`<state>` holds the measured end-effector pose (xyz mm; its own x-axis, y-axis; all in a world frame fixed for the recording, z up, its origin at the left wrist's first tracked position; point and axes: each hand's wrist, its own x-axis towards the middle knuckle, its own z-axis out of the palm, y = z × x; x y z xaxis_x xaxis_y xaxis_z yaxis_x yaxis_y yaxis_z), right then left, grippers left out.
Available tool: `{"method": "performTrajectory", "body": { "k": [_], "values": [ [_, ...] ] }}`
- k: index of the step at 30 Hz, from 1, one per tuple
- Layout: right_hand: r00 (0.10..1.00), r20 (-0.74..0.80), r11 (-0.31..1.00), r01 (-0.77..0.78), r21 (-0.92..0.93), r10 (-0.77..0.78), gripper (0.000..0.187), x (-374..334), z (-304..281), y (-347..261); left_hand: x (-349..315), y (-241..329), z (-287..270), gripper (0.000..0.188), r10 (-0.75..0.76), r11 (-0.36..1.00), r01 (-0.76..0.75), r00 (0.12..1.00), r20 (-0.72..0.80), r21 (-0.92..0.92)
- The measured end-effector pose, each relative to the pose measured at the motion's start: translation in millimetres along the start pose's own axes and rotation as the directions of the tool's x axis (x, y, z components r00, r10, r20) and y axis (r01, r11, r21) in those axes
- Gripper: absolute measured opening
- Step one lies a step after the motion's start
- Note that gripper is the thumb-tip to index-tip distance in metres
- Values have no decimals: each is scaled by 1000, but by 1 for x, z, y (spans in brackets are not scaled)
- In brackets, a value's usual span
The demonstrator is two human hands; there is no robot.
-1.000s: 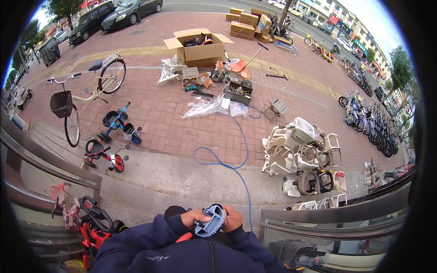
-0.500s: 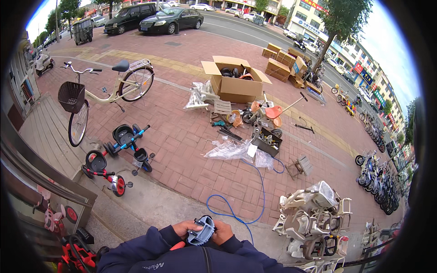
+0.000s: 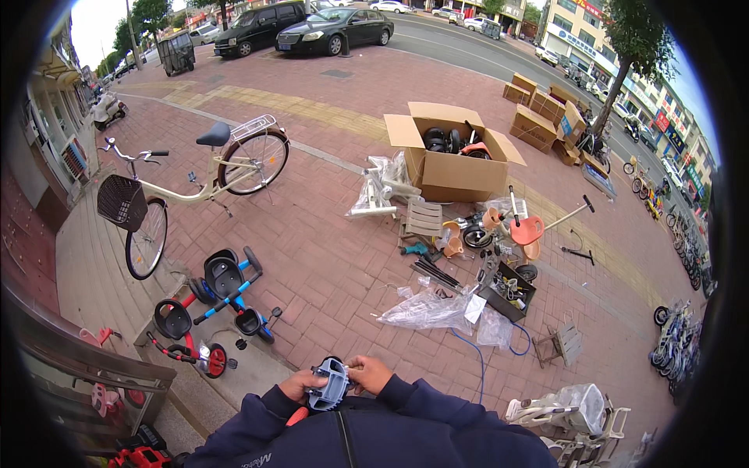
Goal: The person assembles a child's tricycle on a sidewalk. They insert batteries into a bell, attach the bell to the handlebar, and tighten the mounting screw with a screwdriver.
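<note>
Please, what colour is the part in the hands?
The part is mostly light blue-grey (head view).

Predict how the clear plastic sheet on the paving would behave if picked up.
The clear plastic sheet would likely hang floppy, since it lies creased. It is probably light for its spread, looking thin and see-through. Lifting might shift the white paper overlapping it.

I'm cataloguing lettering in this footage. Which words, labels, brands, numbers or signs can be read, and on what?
Dark blue jacket: white chest lettering, left untranscribed.
Shop signs across the road: lettered, left untranscribed; the farther ones are too small.
Dark sedan: number plate too small to read.
Stacked cartons: faint print, too blurred.
Grey-blue ridged part: no readable text.
</note>
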<state>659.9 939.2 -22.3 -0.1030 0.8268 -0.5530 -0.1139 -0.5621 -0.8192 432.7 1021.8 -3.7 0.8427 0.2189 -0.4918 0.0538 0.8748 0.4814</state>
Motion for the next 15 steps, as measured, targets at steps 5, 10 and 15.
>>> {"method": "performTrajectory", "body": {
  "k": [5,10,15],
  "values": [
    [1000,12,959,-3,282,-1,26,46,-85,-34,93,80,5,67,-78,995,74,995,65,62],
    [978,-196,821,169,545,-71,21,88,-179,-68,244,185,16,75,-246,965,202,920,304,170],
    [892,-418,511,445,736,-174,23,104,-246,-116,358,288,70,64,-433,900,343,775,460,270]
  ]
}}
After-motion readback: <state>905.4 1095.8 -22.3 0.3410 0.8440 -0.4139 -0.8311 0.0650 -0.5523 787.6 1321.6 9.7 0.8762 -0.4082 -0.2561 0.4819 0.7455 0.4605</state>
